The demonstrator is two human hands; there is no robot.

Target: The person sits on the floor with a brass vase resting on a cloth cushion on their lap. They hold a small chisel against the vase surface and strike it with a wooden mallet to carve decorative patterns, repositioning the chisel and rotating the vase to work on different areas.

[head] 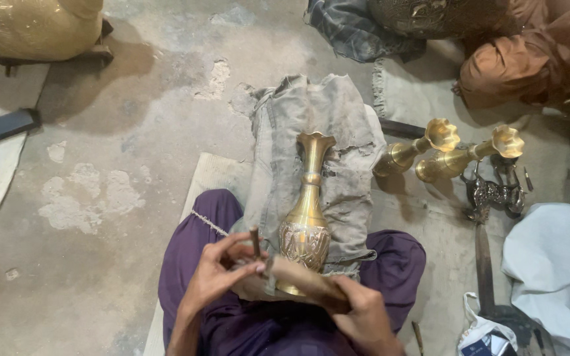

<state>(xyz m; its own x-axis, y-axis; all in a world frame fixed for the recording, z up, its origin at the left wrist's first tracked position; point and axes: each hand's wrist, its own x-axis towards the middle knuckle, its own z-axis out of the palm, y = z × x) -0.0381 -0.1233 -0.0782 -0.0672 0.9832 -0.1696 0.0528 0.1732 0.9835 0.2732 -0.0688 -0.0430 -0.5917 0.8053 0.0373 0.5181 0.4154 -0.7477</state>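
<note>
A brass vase [306,211] is laid on a grey cloth [344,132] across the lap, neck pointing away. A thin metal punch [255,241] is pinched upright by the left hand [216,273] beside the vase's belly. A wooden mallet [305,280] is gripped by the right hand [364,316], fingers wrapped around the handle. Two more vases [430,155] are lying to the right.

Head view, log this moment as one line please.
left hand: holds thin punch | right hand: grips wooden mallet | brass vase: lying on grey cloth over lap
</note>
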